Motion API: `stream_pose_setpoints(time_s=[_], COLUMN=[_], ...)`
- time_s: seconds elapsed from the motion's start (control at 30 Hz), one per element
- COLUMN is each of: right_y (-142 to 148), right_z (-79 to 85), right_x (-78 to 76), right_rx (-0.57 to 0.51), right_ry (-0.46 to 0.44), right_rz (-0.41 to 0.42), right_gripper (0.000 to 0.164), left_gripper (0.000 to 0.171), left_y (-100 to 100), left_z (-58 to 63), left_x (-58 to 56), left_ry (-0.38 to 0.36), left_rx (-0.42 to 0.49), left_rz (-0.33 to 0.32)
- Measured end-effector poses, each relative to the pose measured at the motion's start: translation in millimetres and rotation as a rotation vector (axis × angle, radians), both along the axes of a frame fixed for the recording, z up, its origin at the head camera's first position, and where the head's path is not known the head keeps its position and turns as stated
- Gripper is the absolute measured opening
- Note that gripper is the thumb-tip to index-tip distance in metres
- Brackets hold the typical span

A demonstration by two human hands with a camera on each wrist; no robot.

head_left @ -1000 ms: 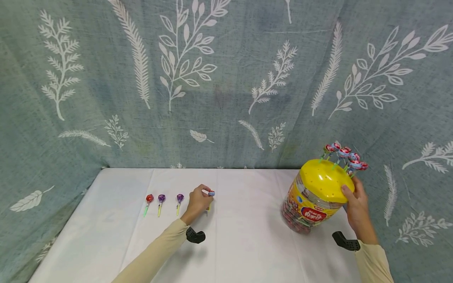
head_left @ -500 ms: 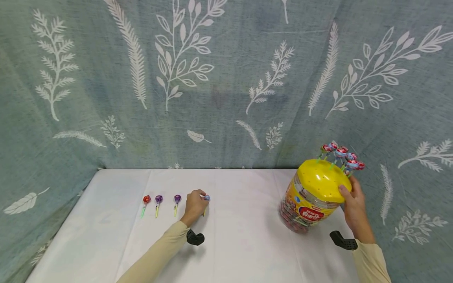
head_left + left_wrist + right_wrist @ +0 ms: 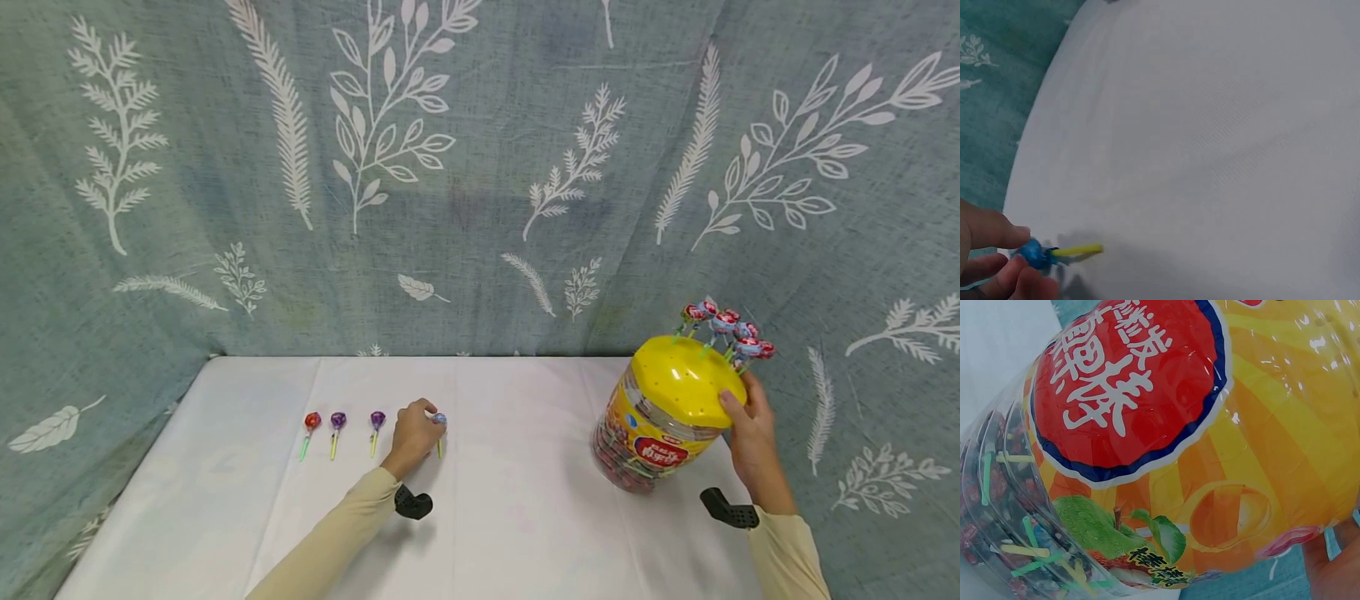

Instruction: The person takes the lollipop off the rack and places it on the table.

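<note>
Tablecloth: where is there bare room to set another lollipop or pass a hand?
The white tablecloth lies bare between the left hand and the tilted jar, and along the near edge. It is crowded left of that hand, where three lollipops lie in a row, and beside the right hand.

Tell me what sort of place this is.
Probably a makeshift recording corner, not a shop: a table under a white cloth, a leaf-print curtain hung close behind as backdrop, and only a lollipop jar and a few lollipops on it.
</note>
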State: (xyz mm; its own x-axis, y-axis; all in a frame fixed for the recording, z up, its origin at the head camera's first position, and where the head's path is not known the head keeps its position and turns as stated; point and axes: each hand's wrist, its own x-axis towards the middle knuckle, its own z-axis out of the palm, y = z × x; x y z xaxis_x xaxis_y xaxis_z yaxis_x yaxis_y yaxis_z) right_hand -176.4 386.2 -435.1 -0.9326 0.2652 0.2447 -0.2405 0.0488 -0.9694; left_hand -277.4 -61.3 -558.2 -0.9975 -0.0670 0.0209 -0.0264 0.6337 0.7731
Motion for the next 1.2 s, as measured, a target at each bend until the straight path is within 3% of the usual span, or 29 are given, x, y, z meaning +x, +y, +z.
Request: stream_pose_setpoints(time_s=[0.37,0.83,1.2], right_y=[1,2,2], right_z=[1.2,1.5,3.4], right_x=[0.2,3.4,1.6], right_rx=[0.001,0.001,0.043], right_ry=[-0.007,-0.003,-0.013], right_rz=[-0.013,0.019,0.020], right_gripper=[0.056,0.057,0.058], left_gripper=[0.027,0.020,0.018], left_y=[2,31,56], left_z=[38.2,81.2,115.2], left_x=[-5.6,-3.1,3.2], left_ry=[0.024,-0.004,0.005], left_rx=[0.046,0.307,0.427], left_rz=[-0.073,-0.247,-0.356])
